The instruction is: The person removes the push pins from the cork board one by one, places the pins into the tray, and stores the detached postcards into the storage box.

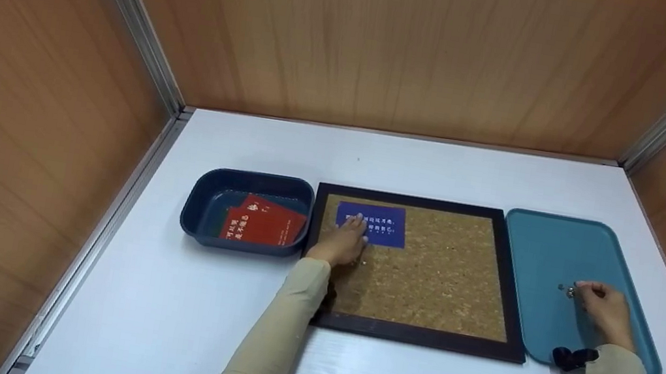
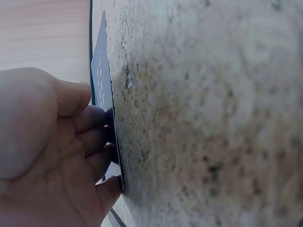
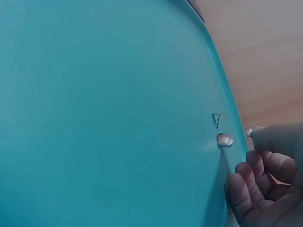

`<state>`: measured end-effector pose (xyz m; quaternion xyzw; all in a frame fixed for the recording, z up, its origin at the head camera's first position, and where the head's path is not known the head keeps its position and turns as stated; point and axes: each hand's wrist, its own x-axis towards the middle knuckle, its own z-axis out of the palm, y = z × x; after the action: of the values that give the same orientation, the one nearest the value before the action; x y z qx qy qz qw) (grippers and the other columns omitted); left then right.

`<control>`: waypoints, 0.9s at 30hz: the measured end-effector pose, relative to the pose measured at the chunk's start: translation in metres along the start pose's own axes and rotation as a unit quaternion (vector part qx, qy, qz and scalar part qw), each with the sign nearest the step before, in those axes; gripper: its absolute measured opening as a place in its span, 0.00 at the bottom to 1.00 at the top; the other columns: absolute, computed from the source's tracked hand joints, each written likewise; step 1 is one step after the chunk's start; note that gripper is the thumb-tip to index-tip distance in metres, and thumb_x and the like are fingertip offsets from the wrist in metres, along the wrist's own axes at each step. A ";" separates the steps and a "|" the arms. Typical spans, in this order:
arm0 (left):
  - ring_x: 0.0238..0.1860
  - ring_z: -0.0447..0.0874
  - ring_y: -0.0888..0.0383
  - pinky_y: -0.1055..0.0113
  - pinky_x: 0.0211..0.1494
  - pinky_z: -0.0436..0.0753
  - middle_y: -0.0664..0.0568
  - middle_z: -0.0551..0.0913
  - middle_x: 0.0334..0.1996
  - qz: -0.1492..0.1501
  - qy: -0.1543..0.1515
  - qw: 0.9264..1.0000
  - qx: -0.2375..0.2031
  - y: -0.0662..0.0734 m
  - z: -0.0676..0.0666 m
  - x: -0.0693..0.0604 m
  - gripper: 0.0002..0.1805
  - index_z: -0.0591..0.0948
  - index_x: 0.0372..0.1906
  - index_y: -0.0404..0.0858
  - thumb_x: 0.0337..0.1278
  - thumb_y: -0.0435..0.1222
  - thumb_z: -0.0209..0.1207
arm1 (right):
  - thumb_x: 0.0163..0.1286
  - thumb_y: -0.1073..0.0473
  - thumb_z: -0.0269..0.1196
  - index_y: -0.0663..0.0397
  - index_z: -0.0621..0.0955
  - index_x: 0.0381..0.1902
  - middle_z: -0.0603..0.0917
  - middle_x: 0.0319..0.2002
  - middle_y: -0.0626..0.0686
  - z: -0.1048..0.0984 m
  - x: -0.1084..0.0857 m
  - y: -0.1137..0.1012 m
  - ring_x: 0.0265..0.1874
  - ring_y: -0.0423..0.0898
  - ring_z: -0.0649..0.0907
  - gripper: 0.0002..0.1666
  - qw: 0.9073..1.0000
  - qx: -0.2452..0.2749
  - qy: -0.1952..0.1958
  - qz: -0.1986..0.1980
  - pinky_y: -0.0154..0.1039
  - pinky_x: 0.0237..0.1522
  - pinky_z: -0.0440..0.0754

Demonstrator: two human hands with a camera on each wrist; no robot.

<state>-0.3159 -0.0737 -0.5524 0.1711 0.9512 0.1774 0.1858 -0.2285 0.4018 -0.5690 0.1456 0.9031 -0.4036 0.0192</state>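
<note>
A blue card [image 1: 394, 218] with white writing lies on the upper left of the cork board [image 1: 430, 287]. My left hand [image 1: 343, 241] rests on the card; in the left wrist view its fingertips [image 2: 97, 116] press the card [image 2: 100, 71] against the cork. Over the teal tray [image 1: 561, 247], my right hand [image 1: 608, 312] pinches a small silvery thumbtack [image 3: 249, 133] between thumb and finger. Beside the fingers, several thumbtacks [image 3: 225, 140] lie on the tray, one showing its bent-looking pin [image 3: 217, 119].
A dark blue bin [image 1: 197, 213] with red cards [image 1: 264, 227] stands left of the board. The board's black frame [image 1: 416, 335] sits between bin and tray on a white table [image 1: 155, 319]. Wooden panels [image 1: 394, 44] enclose the back and sides.
</note>
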 end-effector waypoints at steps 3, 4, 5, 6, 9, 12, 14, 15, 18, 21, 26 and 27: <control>0.78 0.43 0.49 0.52 0.79 0.48 0.45 0.48 0.77 -0.001 0.003 1.000 -0.004 0.000 0.000 0.001 0.28 0.54 0.75 0.36 0.77 0.41 0.35 | 0.74 0.48 0.47 0.74 0.74 0.55 0.77 0.33 0.45 -0.001 0.000 0.001 0.27 0.33 0.72 0.31 1.000 0.003 -0.002 0.018 0.31 0.27 0.75; 0.78 0.43 0.49 0.52 0.79 0.48 0.45 0.48 0.77 -0.001 0.004 1.000 -0.005 0.000 0.000 0.001 0.28 0.54 0.75 0.36 0.77 0.41 0.35 | 0.74 0.48 0.47 0.74 0.74 0.55 0.76 0.32 0.45 -0.001 0.000 0.001 0.27 0.33 0.72 0.31 1.000 0.003 -0.003 0.024 0.31 0.27 0.75; 0.78 0.43 0.49 0.52 0.79 0.47 0.45 0.48 0.77 -0.002 0.004 1.000 -0.005 0.000 0.000 0.001 0.28 0.54 0.75 0.36 0.77 0.41 0.36 | 0.74 0.48 0.47 0.74 0.74 0.54 0.76 0.31 0.45 -0.001 0.001 0.001 0.27 0.34 0.72 0.31 1.000 0.001 -0.003 0.028 0.31 0.27 0.75; 0.78 0.43 0.49 0.52 0.79 0.47 0.45 0.48 0.77 -0.002 0.004 1.000 -0.004 0.000 0.000 0.001 0.28 0.54 0.75 0.36 0.77 0.41 0.36 | 0.74 0.47 0.47 0.73 0.74 0.53 0.76 0.31 0.45 -0.002 0.001 0.002 0.27 0.34 0.72 0.31 0.999 -0.003 -0.002 0.032 0.31 0.27 0.74; 0.78 0.43 0.49 0.52 0.79 0.48 0.45 0.48 0.77 -0.001 0.001 1.000 -0.004 0.000 0.000 0.001 0.28 0.53 0.75 0.35 0.77 0.41 0.35 | 0.73 0.48 0.48 0.74 0.75 0.52 0.79 0.33 0.53 -0.001 0.001 0.002 0.29 0.37 0.73 0.31 0.999 -0.019 -0.002 0.033 0.31 0.29 0.73; 0.78 0.43 0.49 0.52 0.79 0.48 0.44 0.48 0.77 0.000 0.001 1.000 -0.003 0.000 0.000 0.000 0.28 0.53 0.75 0.35 0.77 0.41 0.35 | 0.73 0.48 0.48 0.76 0.75 0.53 0.80 0.40 0.61 0.000 0.002 0.002 0.31 0.40 0.73 0.31 0.999 -0.037 -0.001 0.028 0.31 0.30 0.72; 0.78 0.43 0.49 0.52 0.79 0.48 0.44 0.48 0.77 0.002 0.002 1.000 -0.001 0.000 0.001 0.000 0.28 0.54 0.75 0.34 0.77 0.41 0.35 | 0.73 0.49 0.48 0.76 0.75 0.52 0.80 0.41 0.62 0.000 0.002 0.002 0.31 0.40 0.72 0.31 0.999 -0.040 0.001 0.025 0.31 0.30 0.72; 0.77 0.43 0.49 0.52 0.79 0.48 0.44 0.48 0.77 0.003 0.003 1.000 -0.001 0.000 0.001 0.000 0.28 0.54 0.75 0.34 0.77 0.40 0.35 | 0.73 0.49 0.49 0.76 0.76 0.51 0.80 0.40 0.62 0.000 0.002 0.001 0.30 0.40 0.73 0.30 0.999 -0.040 0.003 0.026 0.31 0.29 0.72; 0.77 0.44 0.48 0.52 0.79 0.49 0.43 0.49 0.76 0.006 0.006 1.000 0.000 0.000 0.001 0.000 0.28 0.55 0.74 0.34 0.77 0.40 0.35 | 0.72 0.50 0.50 0.75 0.76 0.50 0.80 0.39 0.61 0.002 0.003 0.001 0.30 0.40 0.73 0.29 0.999 -0.038 0.006 0.032 0.31 0.28 0.72; 0.77 0.44 0.48 0.52 0.79 0.48 0.43 0.49 0.76 0.007 0.006 1.000 0.001 0.000 0.001 0.000 0.28 0.54 0.75 0.33 0.77 0.40 0.36 | 0.72 0.51 0.51 0.74 0.77 0.50 0.80 0.42 0.65 0.003 0.002 0.000 0.31 0.40 0.73 0.28 0.999 -0.039 0.010 0.036 0.31 0.29 0.73; 0.77 0.44 0.48 0.50 0.78 0.48 0.44 0.49 0.76 0.004 0.004 1.000 0.011 0.000 0.000 0.001 0.28 0.54 0.75 0.35 0.77 0.41 0.35 | 0.70 0.53 0.52 0.74 0.77 0.50 0.80 0.44 0.65 0.004 0.002 0.000 0.32 0.41 0.73 0.26 0.998 -0.042 0.013 0.036 0.31 0.29 0.72; 0.77 0.45 0.48 0.50 0.78 0.48 0.44 0.49 0.76 0.004 0.005 1.000 0.014 0.000 0.000 0.001 0.28 0.54 0.75 0.35 0.77 0.41 0.35 | 0.70 0.53 0.52 0.74 0.77 0.49 0.80 0.43 0.65 0.003 0.001 0.000 0.32 0.41 0.73 0.26 0.998 -0.042 0.014 0.036 0.30 0.29 0.72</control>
<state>-0.3164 -0.0735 -0.5531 0.1762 0.9538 0.1659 0.1782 -0.2302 0.3994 -0.5712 0.1828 0.9134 -0.3627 0.0273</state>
